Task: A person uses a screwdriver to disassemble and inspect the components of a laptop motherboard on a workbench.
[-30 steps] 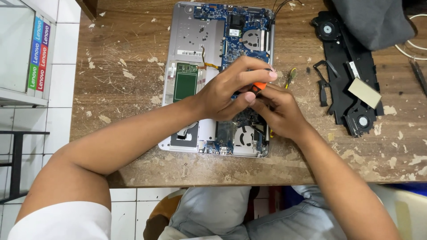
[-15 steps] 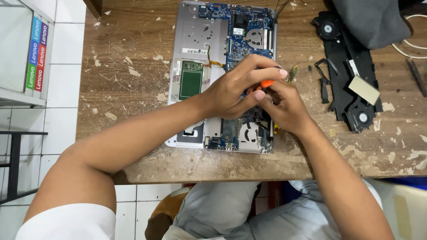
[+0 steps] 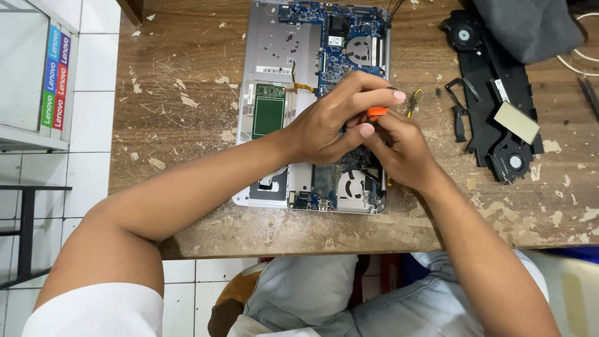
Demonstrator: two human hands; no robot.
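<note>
An opened silver laptop (image 3: 274,56) lies on the worn wooden table, its blue circuit board (image 3: 340,34) and two fans exposed. Both of my hands meet over the middle of the board. My left hand (image 3: 334,122) curls over the top of an orange-handled screwdriver (image 3: 377,112), fingers pinching its upper end. Just below and to the right, my right hand (image 3: 402,150) grips the same handle. The screwdriver's tip and the spot it touches are hidden under my fingers.
A black laptop part with two round fans (image 3: 493,118) lies to the right, a grey cloth (image 3: 530,28) above it. White cables (image 3: 577,62) run at the far right. A glass cabinet (image 3: 31,75) stands left of the table edge (image 3: 281,240).
Both hands stay together on the screwdriver with only small finger shifts. The view has drifted slightly, so the laptop sits a little further right in the picture.
</note>
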